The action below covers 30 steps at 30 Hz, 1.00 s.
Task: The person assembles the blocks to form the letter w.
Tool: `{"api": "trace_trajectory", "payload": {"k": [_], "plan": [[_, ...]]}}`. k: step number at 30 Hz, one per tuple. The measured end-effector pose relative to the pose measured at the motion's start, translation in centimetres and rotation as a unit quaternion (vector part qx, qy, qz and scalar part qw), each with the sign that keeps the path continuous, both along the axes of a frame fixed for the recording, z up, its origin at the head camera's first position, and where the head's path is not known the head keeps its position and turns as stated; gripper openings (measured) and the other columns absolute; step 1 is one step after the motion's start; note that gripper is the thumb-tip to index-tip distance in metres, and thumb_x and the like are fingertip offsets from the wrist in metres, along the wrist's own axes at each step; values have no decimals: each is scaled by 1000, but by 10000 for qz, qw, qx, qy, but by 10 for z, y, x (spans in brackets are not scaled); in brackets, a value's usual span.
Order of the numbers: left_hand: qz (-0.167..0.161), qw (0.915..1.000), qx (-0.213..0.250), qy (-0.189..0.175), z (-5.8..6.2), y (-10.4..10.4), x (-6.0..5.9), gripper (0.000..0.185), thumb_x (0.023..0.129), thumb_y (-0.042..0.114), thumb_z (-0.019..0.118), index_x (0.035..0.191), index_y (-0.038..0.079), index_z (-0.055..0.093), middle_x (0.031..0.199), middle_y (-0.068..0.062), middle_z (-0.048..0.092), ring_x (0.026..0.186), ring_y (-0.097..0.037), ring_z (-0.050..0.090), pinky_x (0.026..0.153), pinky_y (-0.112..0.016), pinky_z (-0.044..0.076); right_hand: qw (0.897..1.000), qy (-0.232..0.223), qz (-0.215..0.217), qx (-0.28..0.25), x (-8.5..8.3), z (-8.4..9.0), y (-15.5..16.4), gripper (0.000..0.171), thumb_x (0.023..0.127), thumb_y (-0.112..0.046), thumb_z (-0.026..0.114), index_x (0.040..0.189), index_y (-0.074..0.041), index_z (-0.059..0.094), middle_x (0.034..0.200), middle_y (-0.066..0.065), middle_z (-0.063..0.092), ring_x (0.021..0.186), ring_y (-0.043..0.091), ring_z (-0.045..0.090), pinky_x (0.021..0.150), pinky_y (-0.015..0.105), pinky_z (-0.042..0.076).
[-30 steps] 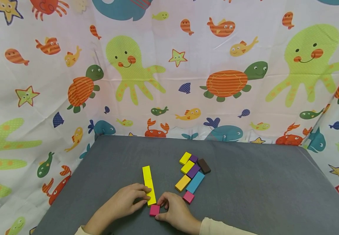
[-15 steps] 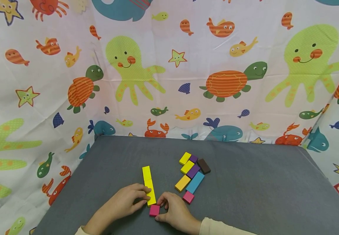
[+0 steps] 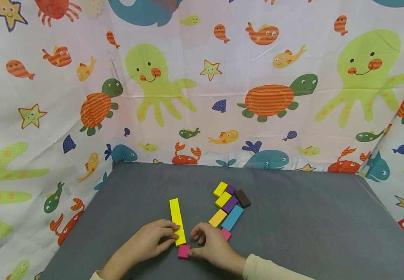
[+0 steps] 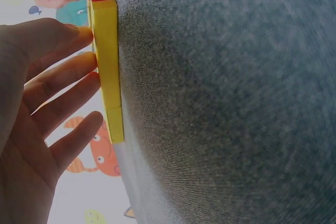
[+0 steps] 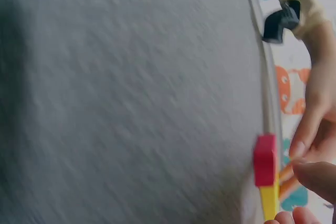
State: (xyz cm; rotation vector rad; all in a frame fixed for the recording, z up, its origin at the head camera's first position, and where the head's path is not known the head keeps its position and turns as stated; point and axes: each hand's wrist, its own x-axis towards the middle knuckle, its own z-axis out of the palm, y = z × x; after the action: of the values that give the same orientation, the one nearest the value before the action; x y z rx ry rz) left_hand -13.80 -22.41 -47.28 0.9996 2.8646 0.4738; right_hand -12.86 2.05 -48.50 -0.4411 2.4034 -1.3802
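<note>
Two yellow blocks lie end to end in a row, the far one [image 3: 174,206] shorter than the near one [image 3: 180,237]. A pink block [image 3: 183,251] sits at the row's near end, against the yellow in the left wrist view. My left hand [image 3: 150,238] rests its loosely extended fingertips on the near yellow block [image 4: 107,51]. At the pink block's right side is my right hand [image 3: 217,249], its thumb tip at the block's edge. The right hand's other fingers are bent and apart from the block. In the right wrist view the pink block [image 5: 265,160] stands by the thumb.
Right of the row lies a group of blocks: yellow [image 3: 220,189], purple [image 3: 230,203], brown [image 3: 243,198], orange-yellow [image 3: 217,218], blue [image 3: 232,217] and another pink one [image 3: 226,234], partly hidden by my right hand. A patterned curtain [image 3: 202,101] hangs behind the grey table [image 3: 310,229].
My right hand has let its fingers come off the pink block and moved slightly right. The left hand and the blocks stay in place.
</note>
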Motion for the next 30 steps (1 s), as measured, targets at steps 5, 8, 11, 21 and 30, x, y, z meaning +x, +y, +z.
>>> {"api": "trace_trajectory", "payload": {"k": [5,8,11,21,30], "plan": [[47,9999,-89,-36,1,0,0,18,91,29,72,108,29,76,122,11,67,110,-10,63,97,-37,56,9989,322,-298,-137,-12,8,9,39,76,-25,86,106,-14,64,99,3,65,86,15,57,72,18,49],[45,9999,-101,-28,0,1,-1,18,90,29,72,108,29,76,122,11,67,110,-10,63,97,-37,57,9972,521,-502,-193,-18,13,17,40,77,-26,85,108,-11,64,100,6,66,88,18,59,74,21,51],[33,10000,-93,1,0,0,-1,18,90,28,72,108,29,76,122,11,67,109,-10,63,96,-36,57,9944,748,-732,-165,-23,16,24,42,77,-28,85,108,-9,63,100,8,66,90,20,60,77,25,54],[23,9999,-130,-31,-2,0,-2,18,90,29,72,108,30,75,123,11,67,111,-9,62,97,-35,57,9828,1107,-1478,-29,-33,11,50,42,74,-26,88,107,-11,67,101,4,68,95,20,60,84,34,54],[-13,10000,-90,-17,1,0,-1,19,90,28,72,108,29,76,122,10,68,110,-10,63,96,-35,57,9753,1219,-1743,601,-37,0,66,40,71,-31,89,100,-13,68,100,0,68,98,20,52,80,29,44]]}}
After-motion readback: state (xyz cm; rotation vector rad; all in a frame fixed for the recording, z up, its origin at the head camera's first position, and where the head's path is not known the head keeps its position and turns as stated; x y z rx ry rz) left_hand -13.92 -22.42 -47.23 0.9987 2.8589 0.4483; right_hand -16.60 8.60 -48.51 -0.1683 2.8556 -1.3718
